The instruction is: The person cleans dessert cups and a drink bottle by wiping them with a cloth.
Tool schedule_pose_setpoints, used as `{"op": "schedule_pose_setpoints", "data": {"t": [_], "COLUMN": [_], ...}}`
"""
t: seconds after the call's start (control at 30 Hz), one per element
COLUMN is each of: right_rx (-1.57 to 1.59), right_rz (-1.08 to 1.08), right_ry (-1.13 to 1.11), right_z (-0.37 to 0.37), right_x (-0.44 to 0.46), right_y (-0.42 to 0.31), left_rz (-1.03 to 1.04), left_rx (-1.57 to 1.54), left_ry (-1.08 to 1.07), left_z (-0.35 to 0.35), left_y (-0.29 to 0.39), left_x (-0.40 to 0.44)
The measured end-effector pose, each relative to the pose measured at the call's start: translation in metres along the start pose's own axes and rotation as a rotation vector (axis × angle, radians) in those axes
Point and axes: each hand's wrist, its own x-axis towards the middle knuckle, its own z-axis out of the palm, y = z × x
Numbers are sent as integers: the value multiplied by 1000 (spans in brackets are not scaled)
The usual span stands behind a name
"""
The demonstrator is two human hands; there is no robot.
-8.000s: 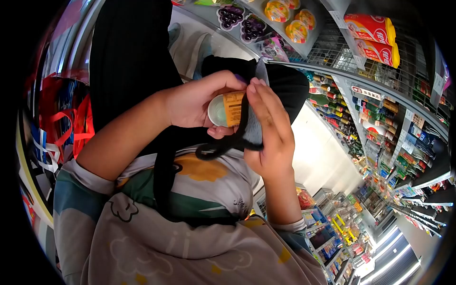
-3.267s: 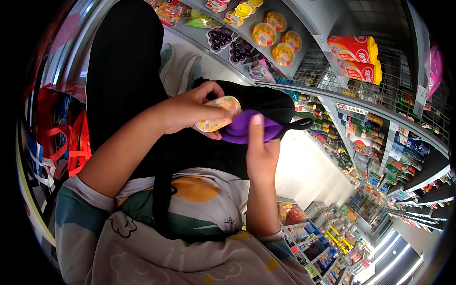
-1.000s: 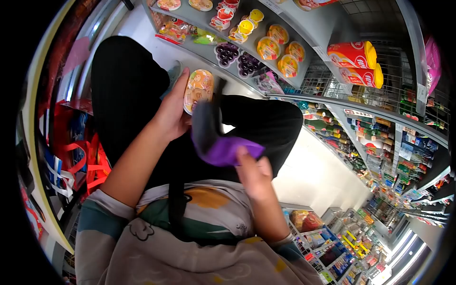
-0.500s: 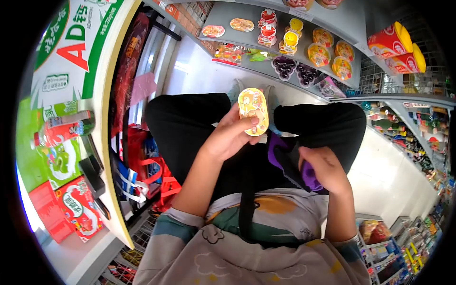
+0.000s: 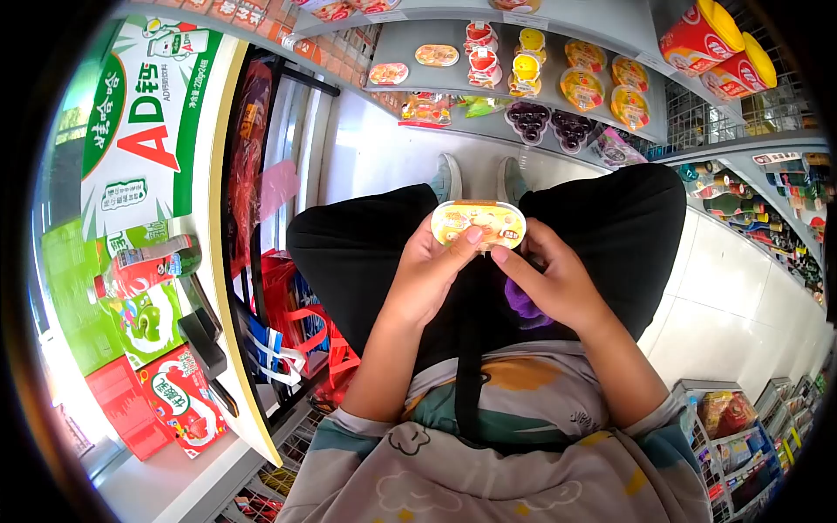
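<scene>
An oval snack cup with a printed yellow lid is held level above my lap. My left hand grips its left side, the thumb lying over the lid. At the cup's lower right edge, my right hand has its thumb and curled fingers on it; the fingers behind the cup are partly hidden. A bunched purple cloth lies on my black trousers, partly covered by the right hand.
Shelves ahead hold similar oval cups, round tubs and red cans with yellow lids. To the left, a counter carries a bottle, a black device and cartons. Red bags hang beneath it.
My right hand has left the purple cloth and come up to the snack cup. The cup has turned from upright to sideways and moved slightly toward me. The view has shifted a little.
</scene>
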Motion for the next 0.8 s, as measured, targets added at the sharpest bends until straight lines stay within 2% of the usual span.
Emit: {"op": "schedule_pose_setpoints", "data": {"t": [0.2,0.3,0.37,0.43,0.57,0.8], "right_rx": [239,304,348,392,277,279], "right_rz": [-13,-6,12,32,19,-4], "right_ry": [1,-51,-57,-65,-34,4], "right_z": [-5,-13,-18,-20,-19,-20], "right_x": [-7,-10,-10,-11,-11,-12], "right_y": [-4,-8,-8,-8,-13,-23], "left_rz": [41,112,199,221,215,243], "left_rx": [58,217,468,495,528,468], "left_ry": [-92,-140,-211,-255,-337,-343], "left_z": [1,-3,-5,-10,-15,-10], "left_y": [-1,5,10,11,11,16], "left_x": [1,0,1,2,2,-2]}}
